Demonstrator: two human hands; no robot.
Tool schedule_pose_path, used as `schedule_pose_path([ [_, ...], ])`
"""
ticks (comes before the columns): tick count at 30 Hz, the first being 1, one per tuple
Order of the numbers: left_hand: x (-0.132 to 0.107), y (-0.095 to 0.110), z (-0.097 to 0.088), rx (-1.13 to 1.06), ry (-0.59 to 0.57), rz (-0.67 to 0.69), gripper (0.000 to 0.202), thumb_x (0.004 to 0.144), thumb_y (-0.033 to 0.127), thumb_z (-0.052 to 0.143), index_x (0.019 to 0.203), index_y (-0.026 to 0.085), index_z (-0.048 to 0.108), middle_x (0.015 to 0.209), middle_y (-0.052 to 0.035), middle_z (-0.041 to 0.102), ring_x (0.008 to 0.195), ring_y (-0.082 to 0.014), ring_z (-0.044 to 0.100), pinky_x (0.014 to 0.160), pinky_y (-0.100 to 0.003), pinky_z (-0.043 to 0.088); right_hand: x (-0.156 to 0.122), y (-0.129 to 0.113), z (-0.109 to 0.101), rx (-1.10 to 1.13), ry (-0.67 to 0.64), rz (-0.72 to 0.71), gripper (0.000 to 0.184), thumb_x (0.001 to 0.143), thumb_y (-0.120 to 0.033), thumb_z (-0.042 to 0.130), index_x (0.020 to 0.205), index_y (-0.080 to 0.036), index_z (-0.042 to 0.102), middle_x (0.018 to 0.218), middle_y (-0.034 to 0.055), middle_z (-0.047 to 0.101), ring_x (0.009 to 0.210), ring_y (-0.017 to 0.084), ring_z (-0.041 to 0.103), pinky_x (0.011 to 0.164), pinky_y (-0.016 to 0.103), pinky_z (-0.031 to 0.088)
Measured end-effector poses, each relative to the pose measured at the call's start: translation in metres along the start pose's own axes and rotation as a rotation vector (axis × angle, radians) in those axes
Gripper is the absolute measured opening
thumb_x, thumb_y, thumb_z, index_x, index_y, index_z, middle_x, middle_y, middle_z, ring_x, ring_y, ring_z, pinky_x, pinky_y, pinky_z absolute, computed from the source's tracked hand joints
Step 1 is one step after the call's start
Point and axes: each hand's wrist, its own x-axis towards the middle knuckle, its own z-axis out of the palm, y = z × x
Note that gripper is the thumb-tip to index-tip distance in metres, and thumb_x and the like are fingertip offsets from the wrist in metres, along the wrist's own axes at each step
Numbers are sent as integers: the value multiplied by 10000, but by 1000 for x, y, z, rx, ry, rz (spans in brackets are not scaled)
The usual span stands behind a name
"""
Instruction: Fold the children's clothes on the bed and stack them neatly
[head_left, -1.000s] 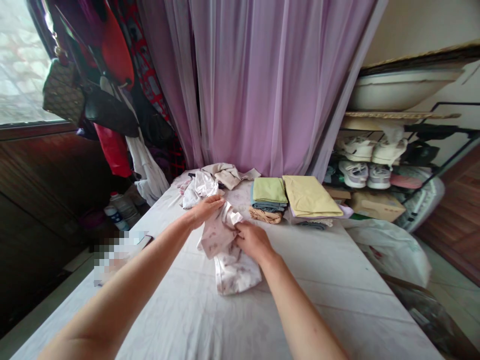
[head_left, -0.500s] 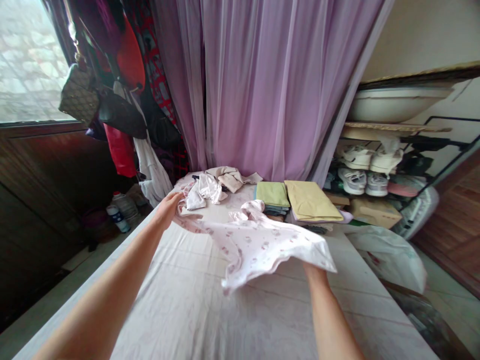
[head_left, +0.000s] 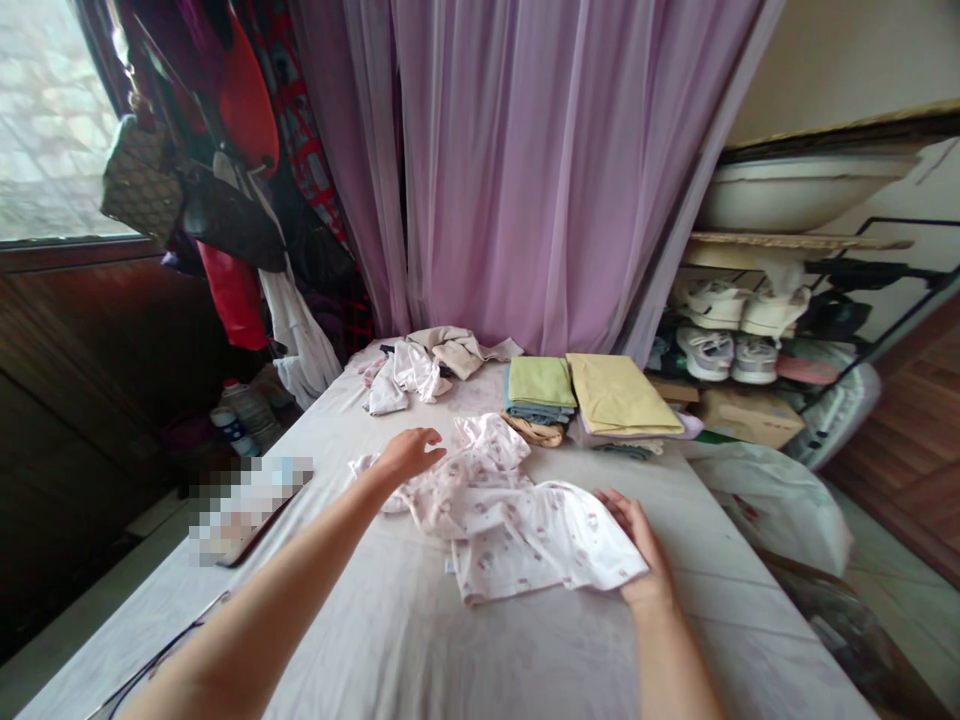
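A white garment with a small pinkish print [head_left: 517,535] lies loosely spread on the bed, its far and left parts crumpled. My left hand [head_left: 411,453] hovers over or lightly touches its left part, fingers apart and curved, holding nothing visible. At the garment's right edge is my right hand [head_left: 641,545], fingers stretched out along the cloth, the edge partly over the palm. Just beyond, a folded green cloth [head_left: 540,382] tops one stack and a folded yellow cloth [head_left: 622,395] tops another. A loose heap of pale clothes [head_left: 412,372] lies at the far left.
On the bed sheet [head_left: 360,630] at left lie a flat object blurred by pixels [head_left: 251,515] and a dark cord [head_left: 169,645]. A purple curtain [head_left: 510,180] hangs behind. Bags [head_left: 142,180] hang at left; a rack with shoes [head_left: 709,352] stands at right.
The garment has come down from the air onto the bed. My left hand has let go of cloth at the left and moved right, toward the garment's middle. My right hand now shows beside its edge.
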Motion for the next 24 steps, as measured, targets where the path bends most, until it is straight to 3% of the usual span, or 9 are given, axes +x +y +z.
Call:
schedule_pose_path([
  [4,20,36,25,20,-61,21,394,817,536,616,1037,228,726,1122,-115,722,1060,-307,653,882,-364,464,-6,-8,-5,298,-157,286,552,677,-636,669,1066,-245,690,1148,95,732,1042,291,685,821,434,567],
  [8,37,58,41,0,-68,-4,278,728,474,710,813,210,729,983,-133,735,1033,-350,653,867,-401,463,-7,-18,-8,296,-256,334,588,589,-440,802,1135,-261,675,1256,103,686,1140,292,643,885,418,541],
  [11,51,67,38,-79,-57,-11,126,694,328,730,693,211,682,850,-92,732,967,-313,670,825,-368,478,-6,-21,-9,280,-319,344,560,562,-327,796,1109,-263,693,1259,111,681,1137,307,641,878,416,536],
  [13,64,72,27,-167,-54,-15,129,686,313,733,679,206,661,755,-67,713,875,-274,683,763,-334,497,-5,-22,-9,271,-360,368,562,561,-286,787,1114,-263,693,1232,105,694,1102,305,655,864,408,536],
  [16,86,82,-1,-350,-27,-11,276,811,443,622,837,173,675,757,-81,712,739,-219,686,669,-303,523,-5,-22,-10,252,-424,418,608,568,-262,802,1161,-275,670,1186,63,713,1050,272,672,862,376,531],
  [19,104,93,-23,-548,57,48,460,934,525,430,1206,194,596,1082,-115,718,913,-193,697,765,-307,544,-4,-18,-8,246,-453,418,623,591,-297,832,1188,-272,655,1149,48,720,1015,241,677,850,352,534],
  [22,111,97,-23,-778,114,166,517,955,536,410,1416,305,449,1398,-82,579,1194,-209,605,901,-351,518,-1,-11,-5,304,-344,381,588,598,-374,855,1141,-256,666,1102,52,726,974,223,681,829,348,545],
  [24,108,91,-10,-737,102,169,529,951,518,433,1442,322,441,1457,-67,533,1244,-218,573,933,-353,504,1,-7,-2,344,-250,351,587,579,-404,870,1109,-252,670,1081,53,728,963,218,683,841,356,548],
])
